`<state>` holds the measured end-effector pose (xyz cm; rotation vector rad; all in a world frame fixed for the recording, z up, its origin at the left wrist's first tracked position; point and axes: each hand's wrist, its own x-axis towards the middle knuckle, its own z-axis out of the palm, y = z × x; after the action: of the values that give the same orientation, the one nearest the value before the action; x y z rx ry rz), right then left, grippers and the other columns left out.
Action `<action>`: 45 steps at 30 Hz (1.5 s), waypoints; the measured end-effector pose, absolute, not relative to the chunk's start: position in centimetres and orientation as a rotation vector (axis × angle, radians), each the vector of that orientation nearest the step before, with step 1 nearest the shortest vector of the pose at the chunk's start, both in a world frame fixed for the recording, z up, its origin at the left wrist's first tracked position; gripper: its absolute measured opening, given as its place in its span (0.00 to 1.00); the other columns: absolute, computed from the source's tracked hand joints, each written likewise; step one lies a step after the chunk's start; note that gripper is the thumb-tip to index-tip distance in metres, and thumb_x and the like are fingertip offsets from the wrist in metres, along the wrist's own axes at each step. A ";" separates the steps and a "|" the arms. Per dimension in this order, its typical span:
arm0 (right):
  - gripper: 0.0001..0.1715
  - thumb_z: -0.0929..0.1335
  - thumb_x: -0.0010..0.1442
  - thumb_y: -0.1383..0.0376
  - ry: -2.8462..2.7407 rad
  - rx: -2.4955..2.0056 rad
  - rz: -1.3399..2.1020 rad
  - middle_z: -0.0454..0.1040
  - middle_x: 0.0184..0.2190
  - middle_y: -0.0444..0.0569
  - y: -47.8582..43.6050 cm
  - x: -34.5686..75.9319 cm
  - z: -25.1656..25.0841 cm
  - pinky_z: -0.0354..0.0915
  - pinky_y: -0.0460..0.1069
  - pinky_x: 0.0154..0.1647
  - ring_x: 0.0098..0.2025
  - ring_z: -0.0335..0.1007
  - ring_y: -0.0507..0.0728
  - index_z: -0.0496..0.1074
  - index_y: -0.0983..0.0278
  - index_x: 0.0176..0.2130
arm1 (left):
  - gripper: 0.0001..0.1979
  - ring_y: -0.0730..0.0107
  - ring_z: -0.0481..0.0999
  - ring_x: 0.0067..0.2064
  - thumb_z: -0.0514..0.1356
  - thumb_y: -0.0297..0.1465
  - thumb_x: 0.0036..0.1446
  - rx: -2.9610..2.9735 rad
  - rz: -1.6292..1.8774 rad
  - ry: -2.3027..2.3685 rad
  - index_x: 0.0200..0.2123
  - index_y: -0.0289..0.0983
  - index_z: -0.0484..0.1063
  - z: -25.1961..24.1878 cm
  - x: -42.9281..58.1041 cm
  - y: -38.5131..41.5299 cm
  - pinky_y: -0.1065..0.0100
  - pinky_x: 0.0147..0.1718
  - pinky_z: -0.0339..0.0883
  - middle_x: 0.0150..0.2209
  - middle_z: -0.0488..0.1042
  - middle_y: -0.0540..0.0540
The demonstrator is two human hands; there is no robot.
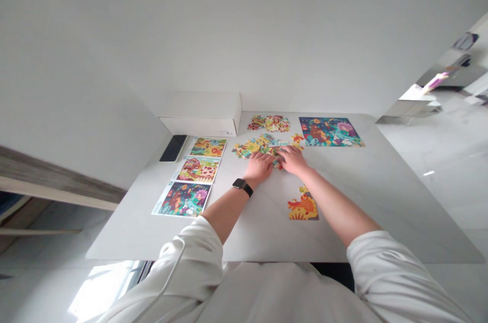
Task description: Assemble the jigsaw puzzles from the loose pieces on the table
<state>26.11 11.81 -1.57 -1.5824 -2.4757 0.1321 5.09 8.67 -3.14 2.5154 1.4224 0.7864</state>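
A loose heap of jigsaw pieces [249, 148], mostly yellow, green and blue, lies in the middle of the table. My left hand [260, 165] rests on the heap's near edge, its fingers a little apart and bent over the pieces. From the right, my right hand [293, 159] reaches in with fingers spread over pieces close to the left fingertips. A few red and teal pieces [277, 164] show between the two hands. Nearer to me, a partly joined jigsaw section [304, 206] with an orange lion lies flat below my right forearm.
A second heap of reddish pieces [270, 123] lies farther back. An assembled-looking dark, colourful picture [331, 132] is at the back right. Three printed picture sheets [198, 168] line the left side, beside a black phone [173, 148] and a long white box [200, 125] against the wall.
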 end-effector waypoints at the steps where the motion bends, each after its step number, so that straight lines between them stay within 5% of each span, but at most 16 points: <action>1: 0.25 0.68 0.72 0.59 -2.455 -1.621 0.123 0.74 0.67 0.57 11.7 26.1 -1.7 0.60 0.64 0.73 0.68 0.67 0.69 0.79 0.57 0.64 | 0.17 0.51 0.78 0.51 0.58 0.25 0.66 2.495 0.791 1.430 0.52 0.42 0.82 -3.2 5.1 8.7 0.50 0.59 0.64 0.47 0.85 0.41; 8: 0.26 0.68 0.72 0.55 -2.360 -1.749 0.102 0.74 0.67 0.58 11.7 26.3 -2.3 0.63 0.66 0.71 0.68 0.67 0.72 0.78 0.57 0.65 | 0.25 0.42 0.72 0.62 0.62 0.28 0.65 2.284 0.859 1.675 0.64 0.43 0.76 -3.7 4.8 9.0 0.45 0.63 0.61 0.60 0.78 0.37; 14: 0.31 0.69 0.71 0.52 -2.336 -1.838 0.126 0.72 0.68 0.61 11.5 26.6 -2.0 0.64 0.66 0.70 0.69 0.66 0.73 0.74 0.59 0.68 | 0.13 0.42 0.71 0.61 0.63 0.30 0.64 2.321 0.861 1.723 0.50 0.43 0.84 -4.3 4.8 9.4 0.43 0.64 0.60 0.57 0.78 0.37; 24: 0.32 0.69 0.72 0.49 -2.372 -1.861 0.158 0.68 0.71 0.57 11.3 27.1 -1.8 0.62 0.66 0.71 0.70 0.66 0.72 0.73 0.52 0.70 | 0.15 0.46 0.71 0.60 0.63 0.30 0.66 2.316 0.847 1.665 0.50 0.48 0.86 -4.5 4.6 9.6 0.44 0.65 0.62 0.56 0.78 0.41; 33: 0.33 0.70 0.71 0.51 -2.353 -1.870 0.183 0.68 0.72 0.60 11.7 26.3 -1.3 0.61 0.64 0.72 0.70 0.65 0.73 0.73 0.59 0.70 | 0.28 0.49 0.71 0.66 0.60 0.29 0.67 2.183 0.946 1.818 0.70 0.41 0.70 -3.5 3.0 9.0 0.50 0.68 0.63 0.64 0.74 0.37; 40: 0.31 0.70 0.71 0.57 -2.479 -1.433 0.178 0.72 0.69 0.57 11.7 22.9 -1.4 0.58 0.63 0.75 0.71 0.65 0.68 0.73 0.60 0.70 | 0.19 0.45 0.66 0.70 0.62 0.35 0.67 2.253 0.768 1.847 0.59 0.44 0.81 -3.9 -1.2 8.2 0.39 0.75 0.51 0.66 0.75 0.39; 45: 0.30 0.71 0.71 0.56 -2.585 -1.343 0.201 0.69 0.71 0.56 11.1 20.4 -1.3 0.56 0.65 0.75 0.72 0.62 0.69 0.74 0.57 0.69 | 0.22 0.50 0.68 0.69 0.58 0.28 0.67 2.428 0.674 1.650 0.59 0.48 0.82 -3.9 -2.6 6.8 0.43 0.73 0.55 0.66 0.75 0.42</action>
<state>20.38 11.06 -1.30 -1.3429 -2.5851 0.2015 -2.60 6.76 -3.92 2.4284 1.6495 0.6739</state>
